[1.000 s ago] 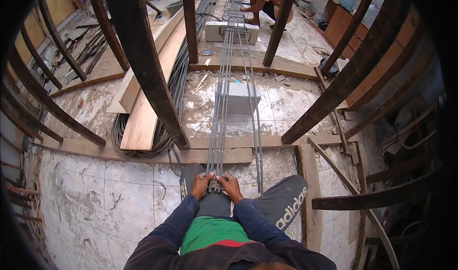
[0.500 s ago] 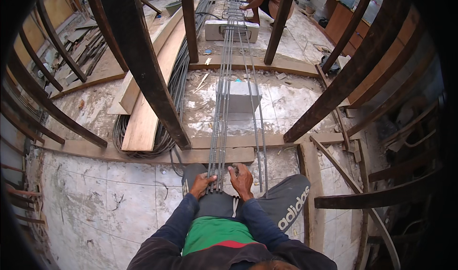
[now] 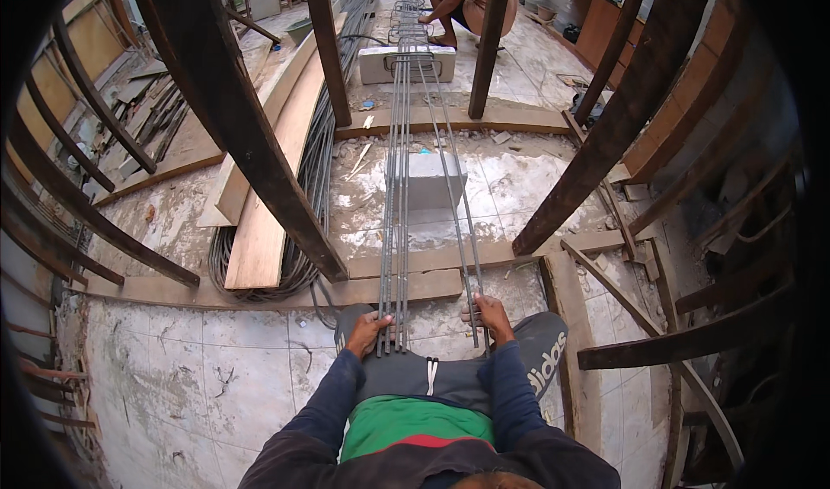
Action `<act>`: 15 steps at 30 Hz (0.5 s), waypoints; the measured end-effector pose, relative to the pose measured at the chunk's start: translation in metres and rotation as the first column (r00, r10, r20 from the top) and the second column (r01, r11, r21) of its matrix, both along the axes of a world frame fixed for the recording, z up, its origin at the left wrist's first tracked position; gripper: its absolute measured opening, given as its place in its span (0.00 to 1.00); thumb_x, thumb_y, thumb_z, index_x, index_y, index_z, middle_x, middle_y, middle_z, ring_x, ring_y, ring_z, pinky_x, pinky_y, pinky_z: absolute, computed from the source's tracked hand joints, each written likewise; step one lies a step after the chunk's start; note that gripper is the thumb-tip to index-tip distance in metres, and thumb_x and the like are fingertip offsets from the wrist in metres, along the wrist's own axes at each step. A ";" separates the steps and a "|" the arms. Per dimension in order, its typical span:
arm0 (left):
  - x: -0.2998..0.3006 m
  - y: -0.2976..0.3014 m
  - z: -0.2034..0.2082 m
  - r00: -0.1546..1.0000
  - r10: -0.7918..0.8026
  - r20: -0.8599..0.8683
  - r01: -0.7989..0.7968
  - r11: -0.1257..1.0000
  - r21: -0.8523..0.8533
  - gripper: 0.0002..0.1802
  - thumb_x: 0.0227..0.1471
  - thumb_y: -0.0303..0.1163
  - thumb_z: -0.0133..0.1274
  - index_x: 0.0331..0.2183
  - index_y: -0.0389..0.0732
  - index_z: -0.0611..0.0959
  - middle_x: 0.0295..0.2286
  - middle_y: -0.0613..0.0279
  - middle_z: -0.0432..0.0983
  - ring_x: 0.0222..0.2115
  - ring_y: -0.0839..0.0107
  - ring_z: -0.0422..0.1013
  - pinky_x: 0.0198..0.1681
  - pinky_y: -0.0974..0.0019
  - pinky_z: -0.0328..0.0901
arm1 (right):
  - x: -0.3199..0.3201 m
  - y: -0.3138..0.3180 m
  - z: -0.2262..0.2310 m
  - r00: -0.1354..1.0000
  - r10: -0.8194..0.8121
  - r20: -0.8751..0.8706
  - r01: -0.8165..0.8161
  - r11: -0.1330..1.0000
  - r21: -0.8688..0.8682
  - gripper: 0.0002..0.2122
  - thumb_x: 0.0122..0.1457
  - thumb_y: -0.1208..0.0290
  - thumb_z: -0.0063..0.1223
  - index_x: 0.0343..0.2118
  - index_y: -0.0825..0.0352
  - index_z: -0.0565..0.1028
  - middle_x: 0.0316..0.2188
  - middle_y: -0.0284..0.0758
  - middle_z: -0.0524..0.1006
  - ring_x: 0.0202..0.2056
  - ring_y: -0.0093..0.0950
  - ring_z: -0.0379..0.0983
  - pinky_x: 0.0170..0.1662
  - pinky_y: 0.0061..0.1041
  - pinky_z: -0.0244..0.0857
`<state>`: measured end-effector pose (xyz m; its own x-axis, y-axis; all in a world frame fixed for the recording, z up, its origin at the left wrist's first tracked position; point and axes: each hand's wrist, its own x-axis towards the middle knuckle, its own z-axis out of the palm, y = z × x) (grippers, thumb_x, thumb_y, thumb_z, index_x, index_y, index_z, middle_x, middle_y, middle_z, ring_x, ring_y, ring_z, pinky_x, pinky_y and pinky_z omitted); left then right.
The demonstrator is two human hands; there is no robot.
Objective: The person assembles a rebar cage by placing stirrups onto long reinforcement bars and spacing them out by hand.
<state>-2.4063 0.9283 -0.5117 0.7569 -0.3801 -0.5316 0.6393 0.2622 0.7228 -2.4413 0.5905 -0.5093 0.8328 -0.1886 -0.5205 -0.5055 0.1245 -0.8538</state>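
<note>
Right hand (image 3: 489, 314) has moved, pinching the rod pair (image 3: 472, 247); left hand (image 3: 369, 332) pinches the rod bundle (image 3: 395, 255), seemingly spacing them nearside of the grey block (image 3: 428, 186).

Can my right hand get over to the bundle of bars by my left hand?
Probably yes: nothing seems to stand between the right hand, now at the separate pair of bars, and the bundle of bars at the left hand.

Txt: wht lettering (image 3: 552, 364), slanted, pt. hidden | on: dk gry trousers (image 3: 462, 375), wearer's R leg
</note>
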 end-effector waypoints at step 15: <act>0.034 0.006 -0.009 0.986 0.154 0.059 -0.163 0.965 0.203 0.14 0.57 0.30 0.51 0.42 0.29 0.76 0.32 0.53 0.77 0.31 0.64 0.77 0.34 0.65 0.75 | -0.004 -0.008 0.007 0.996 -0.089 0.017 0.086 0.987 0.137 0.11 0.59 0.67 0.55 0.36 0.71 0.74 0.27 0.41 0.79 0.26 0.29 0.79 0.26 0.23 0.73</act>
